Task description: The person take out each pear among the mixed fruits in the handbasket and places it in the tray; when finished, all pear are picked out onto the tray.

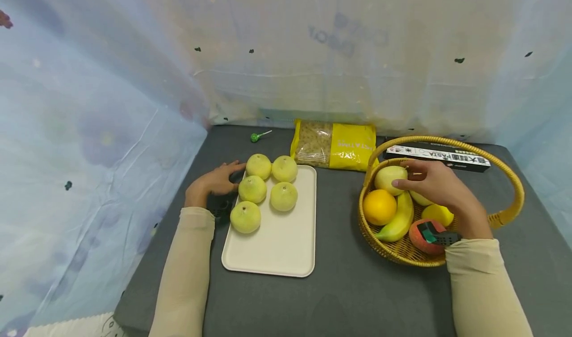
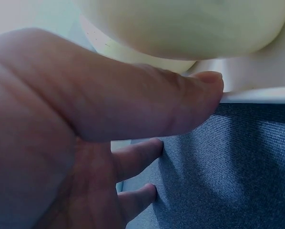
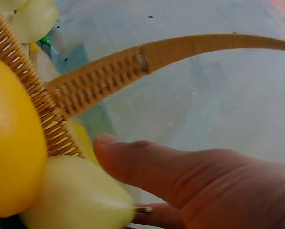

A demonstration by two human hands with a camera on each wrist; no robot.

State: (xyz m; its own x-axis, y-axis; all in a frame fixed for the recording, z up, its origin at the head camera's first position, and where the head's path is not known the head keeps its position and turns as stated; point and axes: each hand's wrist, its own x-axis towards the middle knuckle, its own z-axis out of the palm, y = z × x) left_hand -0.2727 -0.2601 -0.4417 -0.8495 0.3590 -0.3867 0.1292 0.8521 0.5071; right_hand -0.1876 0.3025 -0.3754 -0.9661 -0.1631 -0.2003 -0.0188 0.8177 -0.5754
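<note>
Several round, pale-green fruits (image 1: 252,189) sit on a cream rectangular tray (image 1: 286,247), left of centre. My left hand (image 1: 219,179) is at the tray's left edge, fingers spread. Its thumb (image 2: 180,102) lies by the tray rim under a fruit; two fingertips reach toward the grey cloth. On the right, my right hand (image 1: 431,183) reaches into a wicker basket (image 1: 368,235). Its thumb is extended alongside a pale pear (image 1: 387,180), with fingers near the stem; firm contact cannot be told. The basket also holds an orange (image 1: 380,207), a banana (image 1: 399,221) and a red fruit (image 1: 422,240).
A yellow lemon (image 1: 435,214) lies in the basket, partly under my wrist. The basket handle (image 1: 487,156) arches over my right hand. Behind are a yellow pasta bag (image 1: 353,146), a black box (image 1: 456,161) and a green lollipop (image 1: 255,137). Patterned curtains surround the grey table.
</note>
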